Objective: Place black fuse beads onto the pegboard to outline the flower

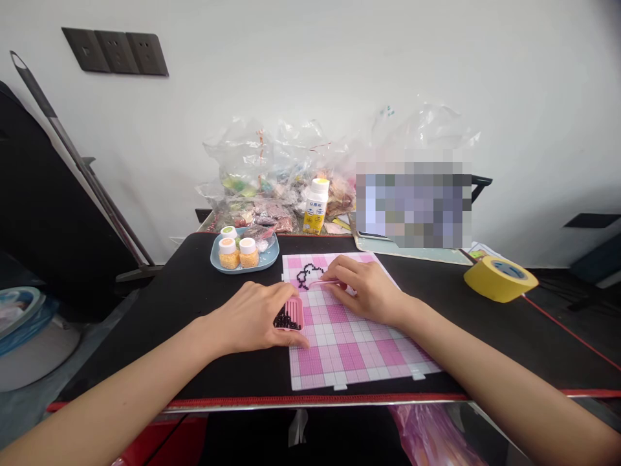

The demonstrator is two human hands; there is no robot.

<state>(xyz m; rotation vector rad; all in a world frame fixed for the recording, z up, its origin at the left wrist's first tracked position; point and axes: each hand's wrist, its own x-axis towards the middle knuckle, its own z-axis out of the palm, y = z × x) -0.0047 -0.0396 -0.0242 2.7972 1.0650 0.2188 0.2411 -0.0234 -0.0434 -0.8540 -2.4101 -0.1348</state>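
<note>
My left hand (255, 317) is closed round a small pink ridged tray (297, 312) with black beads (286, 320) heaped in it, at the left edge of the pegboard. In my right hand (361, 288) is a pair of pink tweezers (320, 282), gripped between thumb and fingers. Their tips point left, close to an outline of black beads (301, 277) on the pegboard. The pink and white checked pegboard (330, 353) lies flat under my right hand. Part of the bead outline is hidden behind my right fingers.
Left of the pegboard, a blue plate (218, 264) carries several small jars (229, 254). Behind stand a white and yellow bottle (316, 207) and bagged goods (272, 194). A blurred screen (414, 204) is at the back right, yellow tape (499, 279) at the right.
</note>
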